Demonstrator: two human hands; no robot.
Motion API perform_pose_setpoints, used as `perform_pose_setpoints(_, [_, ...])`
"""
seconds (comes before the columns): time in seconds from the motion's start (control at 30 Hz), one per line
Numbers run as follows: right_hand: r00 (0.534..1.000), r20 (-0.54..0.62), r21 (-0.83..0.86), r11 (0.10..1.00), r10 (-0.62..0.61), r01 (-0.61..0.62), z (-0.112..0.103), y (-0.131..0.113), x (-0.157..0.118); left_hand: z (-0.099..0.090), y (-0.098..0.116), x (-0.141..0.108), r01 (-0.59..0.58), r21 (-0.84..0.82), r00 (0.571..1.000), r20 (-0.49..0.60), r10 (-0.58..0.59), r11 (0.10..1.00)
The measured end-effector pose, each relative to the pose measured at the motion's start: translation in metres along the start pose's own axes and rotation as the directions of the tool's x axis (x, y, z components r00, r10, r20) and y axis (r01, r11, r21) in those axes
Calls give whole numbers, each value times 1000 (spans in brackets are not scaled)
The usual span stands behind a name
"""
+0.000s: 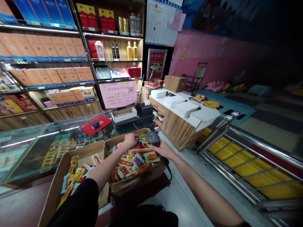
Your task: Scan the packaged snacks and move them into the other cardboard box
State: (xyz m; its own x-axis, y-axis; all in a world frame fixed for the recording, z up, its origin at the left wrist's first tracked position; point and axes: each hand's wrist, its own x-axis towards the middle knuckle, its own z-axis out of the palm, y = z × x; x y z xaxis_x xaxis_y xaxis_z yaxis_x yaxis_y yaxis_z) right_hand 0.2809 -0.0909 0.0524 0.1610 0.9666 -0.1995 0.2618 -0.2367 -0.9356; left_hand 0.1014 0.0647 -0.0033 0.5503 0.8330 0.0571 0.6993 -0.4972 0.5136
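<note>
My right hand [163, 149] is wrapped round the handle of a dark barcode scanner [152, 137], its head over the far right corner of a cardboard box [134, 186]. The box is full of packaged sausages [126, 162] and other small snack packets. My left hand [130, 140] reaches over the box's far side, fingers pinched on a small snack packet [140, 139] just left of the scanner head. That packet is partly hidden by the fingers. Against the box's left side stands a second, less full cardboard box [56, 176] with yellow and blue snack packets [77, 173].
Behind the boxes are a black cash register [132, 123] and a screen with a pink notice [119, 94]. A glass counter [44, 148] runs left, with a red folder [95, 124] on it. A metal railing [236, 157] stands right; white cartons [182, 107] lie beyond.
</note>
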Motion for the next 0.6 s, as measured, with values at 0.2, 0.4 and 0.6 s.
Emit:
perform_pose_setpoints(0.2, [977,200,-2,997,-76,78,-12,1,-8,-33,-1,-34,378,-700,926,291,-240,606])
perform_pose_setpoints(0.4, [924,360,-85,981,-131,172,-18,-3,-12,-42,7,-67,356,-908,911,286,-297,220])
perform_pose_setpoints(0.6, [896,403,-99,965,-184,243,-16,-2,-15,-35,24,-85,240,-968,838,171,-518,68])
